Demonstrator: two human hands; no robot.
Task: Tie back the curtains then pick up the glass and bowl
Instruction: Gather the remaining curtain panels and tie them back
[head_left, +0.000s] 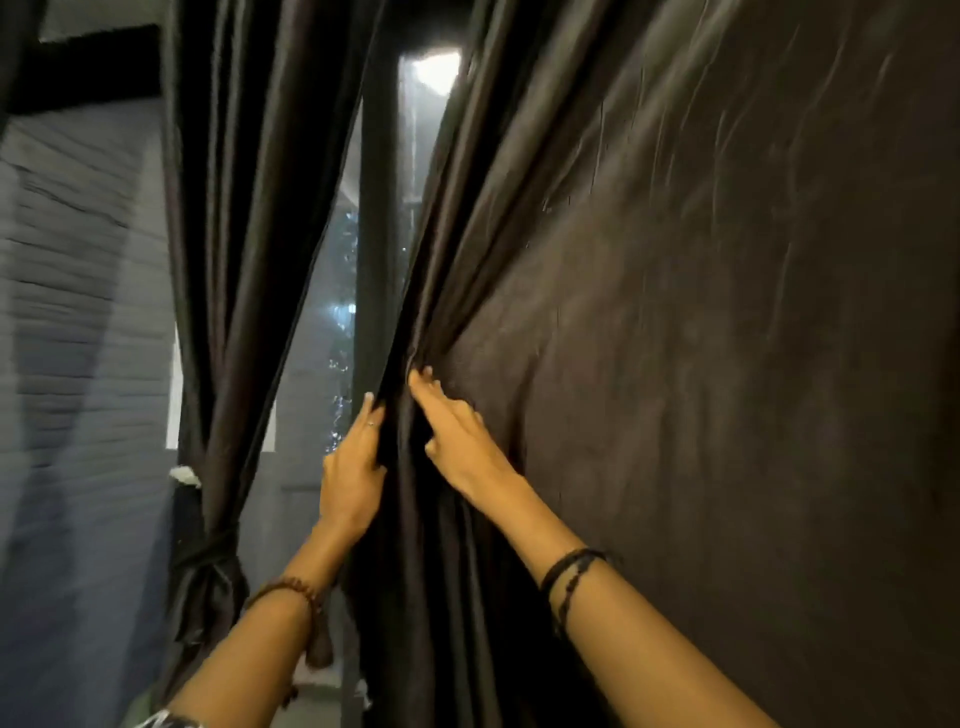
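A dark left curtain (234, 260) hangs gathered, bound low down by a dark tie (208, 558). A wide dark right curtain (701, 338) hangs spread out and fills the right side of the view. My left hand (350, 478) grips the inner edge of the right curtain from the left, fingers wrapped around the bunched folds. My right hand (457, 436) presses on the same edge from the right, fingers stretched along the fabric and pinching folds. Neither glass nor bowl is in view.
Between the curtains a narrow window strip (332, 322) shows daylight and a dark vertical frame bar (376, 234). A grey ribbed wall (78, 312) stands at the left. Beaded and cord bracelets sit on both wrists.
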